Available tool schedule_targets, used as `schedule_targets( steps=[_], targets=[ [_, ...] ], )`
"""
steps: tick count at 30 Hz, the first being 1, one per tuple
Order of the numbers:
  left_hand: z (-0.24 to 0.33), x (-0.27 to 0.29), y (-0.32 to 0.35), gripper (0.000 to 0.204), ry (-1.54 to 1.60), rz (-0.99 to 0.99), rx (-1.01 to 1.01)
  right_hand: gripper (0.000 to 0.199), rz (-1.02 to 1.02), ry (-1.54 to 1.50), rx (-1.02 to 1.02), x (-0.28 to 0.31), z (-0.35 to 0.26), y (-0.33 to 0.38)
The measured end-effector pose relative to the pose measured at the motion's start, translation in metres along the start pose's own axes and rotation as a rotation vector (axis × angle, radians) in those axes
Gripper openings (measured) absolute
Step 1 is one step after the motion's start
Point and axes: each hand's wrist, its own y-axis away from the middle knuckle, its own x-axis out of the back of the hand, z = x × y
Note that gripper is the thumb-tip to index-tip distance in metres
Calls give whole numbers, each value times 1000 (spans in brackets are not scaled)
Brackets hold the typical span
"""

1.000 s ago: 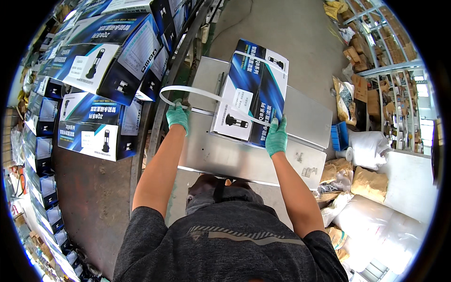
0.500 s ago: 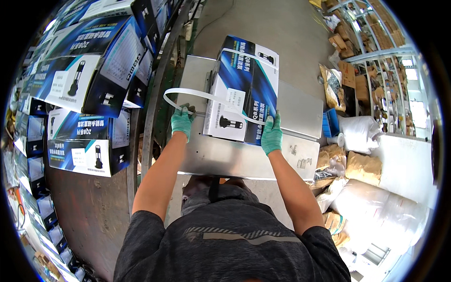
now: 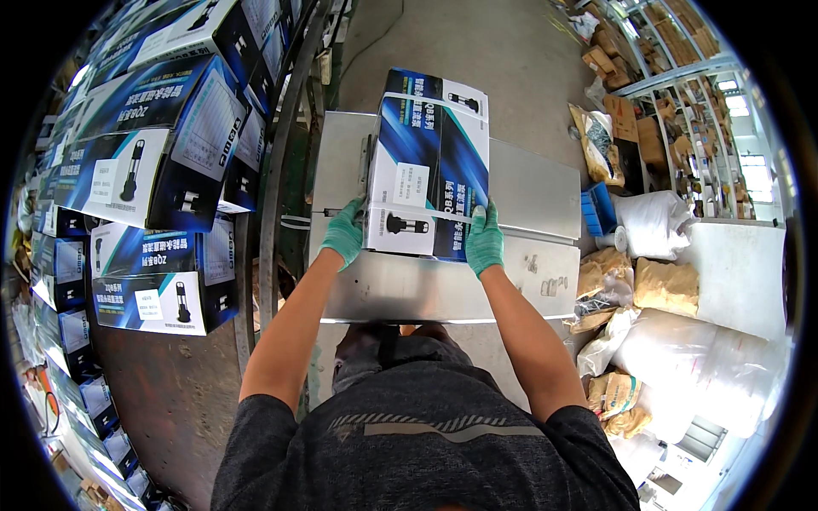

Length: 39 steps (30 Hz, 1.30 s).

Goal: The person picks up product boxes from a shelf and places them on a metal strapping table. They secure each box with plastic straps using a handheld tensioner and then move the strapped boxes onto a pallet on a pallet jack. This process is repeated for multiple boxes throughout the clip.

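One box (image 3: 417, 153) on a metal table (image 3: 409, 294), grey floor (image 3: 477, 51) and shelving (image 3: 682, 74) beyond

Carton (image 3: 462, 162), blue, black and white, closed, is flanked by left hand (image 3: 344, 232) and right hand (image 3: 485, 241); most of its length is set beyond the grip. White strap (image 3: 436, 214) laid across between hands.

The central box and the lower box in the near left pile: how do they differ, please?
A white strap crosses the central box; none shows on the lower box. The central box sits on a metal table, the lower box on a brown surface. The left hand and right hand flank the central box; neither is at the lower box. Both boxes are printed blue, white and black.
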Motion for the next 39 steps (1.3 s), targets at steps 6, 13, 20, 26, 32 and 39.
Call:
schedule_targets(
  steps=[6, 13, 20, 26, 32, 39],
  targets=[
    [99, -28, 32, 44, 191, 285, -51, 67, -23, -15, -63, 7, 4, 2],
    [153, -80, 43, 59, -625, 412, -91, 65, -119, -21, -102, 26, -14, 6],
    [161, -90, 43, 56, -765, 494, -62, 70, -251, -159, 57, 35, 1, -30],
    [156, -89, 42, 54, -813, 552, -69, 75, -123, 62, 494, 55, -72, -132],
    [157, -103, 39, 50, -804, 577, -139, 81, 48, 272, 603, 19, -93, -233],
    [135, -101, 41, 45, -755, 617, -180, 83, -260, 212, 462, 42, -105, -251]
  ],
)
